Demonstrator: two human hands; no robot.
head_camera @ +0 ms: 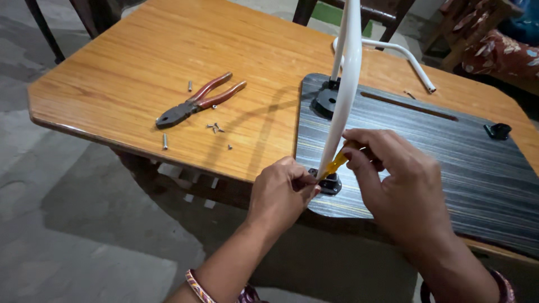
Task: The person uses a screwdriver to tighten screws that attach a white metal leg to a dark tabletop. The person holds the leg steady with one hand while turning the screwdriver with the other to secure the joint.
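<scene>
Right hand point(401, 179) is curled shut around my yellow-handled screwdriver point(335, 163), its shaft slanting down-left into the black plastic bracket point(328, 183) at the near edge of the dark striped board point(426, 157). My left hand point(281, 193) pinches at the bracket, beside the white metal tube leg point(343, 95) (red-handled pliers point(199, 101) lie well left on the wooden counter point(135, 67)).

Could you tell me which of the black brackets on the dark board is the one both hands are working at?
The black bracket at the board's near edge, under the left hand and right hand.
</scene>
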